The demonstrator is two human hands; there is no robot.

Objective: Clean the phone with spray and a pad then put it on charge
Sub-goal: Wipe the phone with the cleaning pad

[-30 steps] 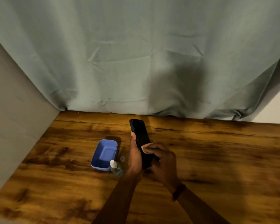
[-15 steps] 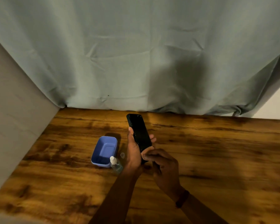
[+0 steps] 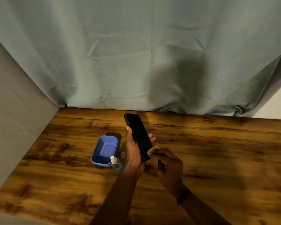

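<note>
My left hand (image 3: 133, 154) grips a black phone (image 3: 139, 133) by its lower half, screen up and tilted, a little above the wooden table (image 3: 217, 153). At the phone's lower right corner, my right hand (image 3: 168, 166) has its fingers curled and its thumb and forefinger pinched together. I cannot see whether a pad is in them. Just left of my left wrist, a small clear spray bottle (image 3: 116, 164) with a white nozzle stands on the table. No charger is in view.
An empty blue rectangular tub (image 3: 105, 151) sits next to the bottle. A small clear cap (image 3: 123, 154) lies between the tub and my left hand. A grey-green curtain (image 3: 136, 62) hangs behind the table, and a grey panel (image 3: 10, 119) borders the left side.
My right hand has slid down off the phone's screen to its lower corner. My left hand has lifted the phone slightly up and away.
</note>
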